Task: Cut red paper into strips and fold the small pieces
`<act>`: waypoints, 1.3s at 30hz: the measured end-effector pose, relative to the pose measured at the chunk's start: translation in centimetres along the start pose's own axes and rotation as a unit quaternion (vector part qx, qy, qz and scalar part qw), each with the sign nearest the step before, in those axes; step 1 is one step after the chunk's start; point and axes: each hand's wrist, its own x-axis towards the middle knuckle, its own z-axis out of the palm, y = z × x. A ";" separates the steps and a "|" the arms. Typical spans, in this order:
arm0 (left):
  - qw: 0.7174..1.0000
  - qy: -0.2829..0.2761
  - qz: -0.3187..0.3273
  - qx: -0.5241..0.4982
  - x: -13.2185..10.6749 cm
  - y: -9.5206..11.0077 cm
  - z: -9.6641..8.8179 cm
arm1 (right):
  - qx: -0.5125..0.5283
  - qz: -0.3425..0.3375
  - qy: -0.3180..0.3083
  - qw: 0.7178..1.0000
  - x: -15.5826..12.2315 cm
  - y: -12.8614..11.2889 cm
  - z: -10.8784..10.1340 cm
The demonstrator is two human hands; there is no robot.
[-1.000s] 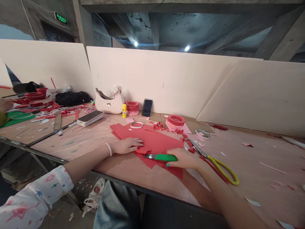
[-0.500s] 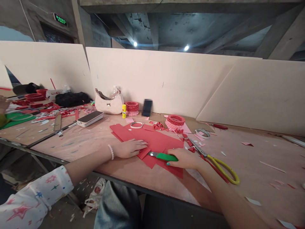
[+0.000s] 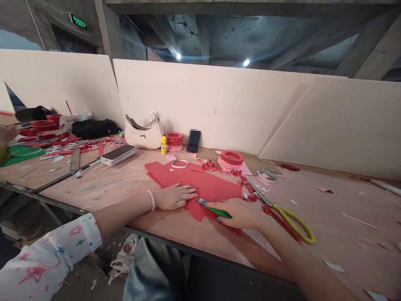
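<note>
My left hand (image 3: 175,196) lies flat with its fingers stretched over red paper (image 3: 216,184) on the table. My right hand (image 3: 239,212) is closed around a green utility knife (image 3: 219,212), its index finger stretched along the top toward the blade end. The knife's tip rests at the paper beside my left fingertips; the blade is partly covered by my finger. Several red sheets and strips overlap under both hands. Yellow-handled scissors (image 3: 293,221) lie just right of my right hand, with a red-handled tool (image 3: 285,225) beneath them.
A roll of tape (image 3: 179,164) rests on the paper's far edge. Behind stand stacked red and pink rings (image 3: 231,159), a glue stick (image 3: 163,145), a handbag (image 3: 142,136) and a phone (image 3: 118,154). Another person's hand (image 3: 8,133) is at far left. White boards (image 3: 194,96) border the table's back.
My right index finger has stretched forward along the knife, and the knife's handle has tilted, its rear end lower and nearer me. My left hand has shifted slightly right on the paper.
</note>
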 end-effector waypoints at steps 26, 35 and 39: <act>0.999 0.011 0.039 0.001 -0.3 0.4 -0.1 | -0.165 0.000 0.063 0.984 -1.3 -1.5 2.3; 0.999 0.001 0.035 0.003 -0.4 0.5 -0.2 | -0.160 0.001 0.064 0.985 -1.3 -1.2 2.6; 0.999 -0.001 0.038 0.005 -0.4 0.5 -0.3 | -0.160 0.004 0.062 0.985 -1.3 -1.1 2.5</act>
